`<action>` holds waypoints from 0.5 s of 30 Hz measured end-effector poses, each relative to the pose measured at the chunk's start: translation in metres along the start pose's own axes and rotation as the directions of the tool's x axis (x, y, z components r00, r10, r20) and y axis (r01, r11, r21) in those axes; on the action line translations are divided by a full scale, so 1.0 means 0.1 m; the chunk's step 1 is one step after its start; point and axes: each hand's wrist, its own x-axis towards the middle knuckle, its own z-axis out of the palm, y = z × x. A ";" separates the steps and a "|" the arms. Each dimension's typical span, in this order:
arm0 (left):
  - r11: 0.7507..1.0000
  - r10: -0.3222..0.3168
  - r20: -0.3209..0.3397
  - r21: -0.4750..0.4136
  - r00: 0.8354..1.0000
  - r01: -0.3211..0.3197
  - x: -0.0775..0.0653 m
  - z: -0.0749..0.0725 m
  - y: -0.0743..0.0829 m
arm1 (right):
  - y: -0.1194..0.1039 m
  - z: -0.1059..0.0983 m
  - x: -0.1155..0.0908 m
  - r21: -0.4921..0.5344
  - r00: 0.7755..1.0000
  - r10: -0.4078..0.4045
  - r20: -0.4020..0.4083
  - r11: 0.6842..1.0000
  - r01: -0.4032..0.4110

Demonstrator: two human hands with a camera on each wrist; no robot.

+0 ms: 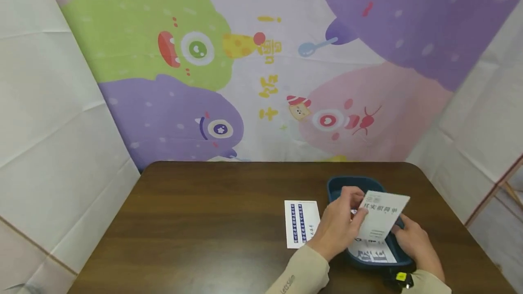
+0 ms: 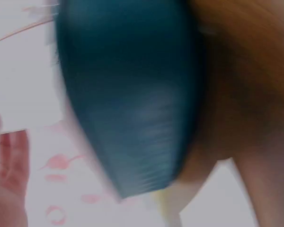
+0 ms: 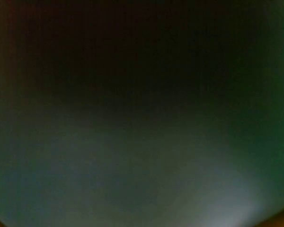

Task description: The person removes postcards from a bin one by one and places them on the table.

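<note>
My left hand pinches a white printed card between thumb and fingers, held tilted above a dark teal tray. In the left wrist view, fingers show at the card's edge, with the tray large and blurred beside them. At the tray's right side, my right hand grips the rim. Inside the tray lies another printed card, partly covered by the held one. The right wrist view is dark and blurred.
A white card with blue text bars lies on the brown wooden table to the tray's left, partly behind my left hand. A cartoon-printed cloth hangs behind the table. White cloth panels stand at both sides.
</note>
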 end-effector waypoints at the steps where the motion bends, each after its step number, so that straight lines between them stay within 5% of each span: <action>1: 0.999 0.040 -0.083 -0.001 0.996 -0.040 0.00 -0.07 0.04 | 0.01 0.00 -0.01 0.007 1.000 0.002 0.003 1.000 -0.002; 4: 0.993 0.085 -0.280 -0.053 0.956 -0.104 -0.02 -0.34 0.11 | 0.01 0.01 -0.01 0.024 1.000 0.014 0.013 1.000 -0.015; 7: 0.986 0.026 -0.332 -0.146 0.943 -0.078 -0.08 -0.69 0.10 | 0.02 0.02 -0.01 0.015 1.000 0.023 0.020 1.000 -0.023; 11: 0.931 -0.211 -0.138 -0.330 0.968 0.156 -0.21 -1.14 0.01 | 0.03 0.02 0.00 0.002 1.000 0.010 0.011 1.000 -0.010; 15: 0.872 -0.321 0.070 -0.368 0.944 0.324 -0.30 -1.43 -0.11 | 0.05 0.00 0.01 0.001 1.000 -0.004 -0.007 1.000 0.004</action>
